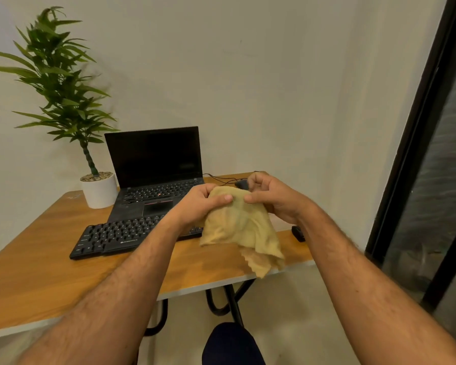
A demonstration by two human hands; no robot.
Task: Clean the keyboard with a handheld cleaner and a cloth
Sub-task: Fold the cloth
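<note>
Soft cloth (241, 227), wood-grain table (37, 272)

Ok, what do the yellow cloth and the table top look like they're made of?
Yellow cloth: soft woven fabric, likely cotton or microfibre; it drapes in folds with a zigzag-cut edge. Table top: wood-grain surface with a pale edge, probably laminate rather than solid wood.

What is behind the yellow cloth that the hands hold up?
Behind the yellow cloth lie the right end of the black keyboard and part of the wooden table. The cloth covers both, so nothing more can be told.
</note>
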